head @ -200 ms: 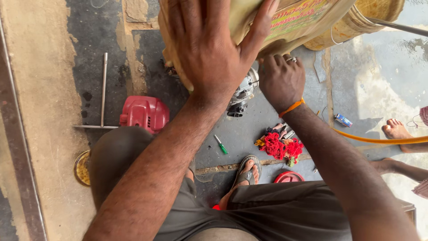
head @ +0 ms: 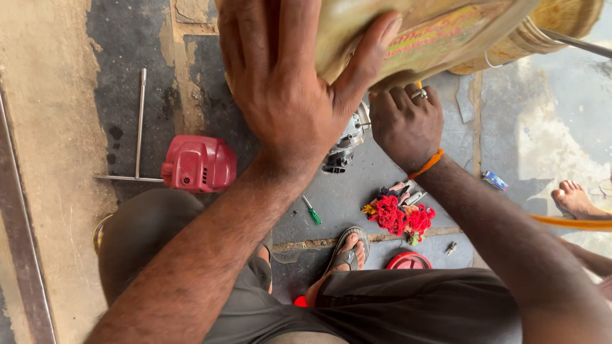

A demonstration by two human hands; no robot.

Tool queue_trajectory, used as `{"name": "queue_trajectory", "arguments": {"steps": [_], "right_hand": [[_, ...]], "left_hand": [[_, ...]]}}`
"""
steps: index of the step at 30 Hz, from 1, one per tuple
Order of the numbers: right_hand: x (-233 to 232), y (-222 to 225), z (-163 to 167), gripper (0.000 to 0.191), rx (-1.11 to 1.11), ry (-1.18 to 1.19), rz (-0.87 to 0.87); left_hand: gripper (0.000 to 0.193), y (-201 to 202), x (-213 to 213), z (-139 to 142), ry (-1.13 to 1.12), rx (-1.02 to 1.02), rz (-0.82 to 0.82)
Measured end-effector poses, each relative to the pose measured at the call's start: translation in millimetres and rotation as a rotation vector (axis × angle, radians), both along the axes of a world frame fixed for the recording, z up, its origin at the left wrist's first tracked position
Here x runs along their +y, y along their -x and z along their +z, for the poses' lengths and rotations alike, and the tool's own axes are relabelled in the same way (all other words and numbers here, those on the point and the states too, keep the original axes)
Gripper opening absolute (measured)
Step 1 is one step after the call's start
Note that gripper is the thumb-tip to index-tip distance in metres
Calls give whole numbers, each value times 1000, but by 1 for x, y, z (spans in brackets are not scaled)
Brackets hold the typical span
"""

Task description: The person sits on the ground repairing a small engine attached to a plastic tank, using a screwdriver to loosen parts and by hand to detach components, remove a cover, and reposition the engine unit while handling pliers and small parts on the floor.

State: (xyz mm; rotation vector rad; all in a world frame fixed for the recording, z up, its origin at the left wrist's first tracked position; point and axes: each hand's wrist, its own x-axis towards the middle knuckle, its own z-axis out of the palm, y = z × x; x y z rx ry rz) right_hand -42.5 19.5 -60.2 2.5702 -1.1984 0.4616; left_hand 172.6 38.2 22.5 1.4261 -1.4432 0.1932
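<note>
My left hand [head: 287, 95] presses flat against the side of a big yellowish plastic canister [head: 440, 32], thumb hooked over its edge, holding it tilted. My right hand [head: 405, 124], with a ring and an orange wrist thread, is closed just under the canister's lower edge, next to a grey metal engine part [head: 347, 143]. What the right fingers grip is hidden. The engine part sits on the dark floor below both hands.
A red engine cover [head: 199, 164] and a T-shaped metal rod [head: 139, 127] lie at left. A green screwdriver [head: 312, 210], a red cloth [head: 398, 216] and a red cap [head: 408, 261] lie near my sandalled foot [head: 347, 251]. Another person's bare foot [head: 574, 197] is at right.
</note>
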Motion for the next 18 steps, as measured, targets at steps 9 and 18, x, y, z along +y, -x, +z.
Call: {"name": "queue_trajectory", "arguments": {"steps": [9,18], "right_hand": [[53,-1,27,15,-35,-58,184],[199,17,25,13,8,-75,27]], "left_hand": [[74,-29,79,8,-98,-17,-131],[80,0,225,4,-60,-53,-81]]}}
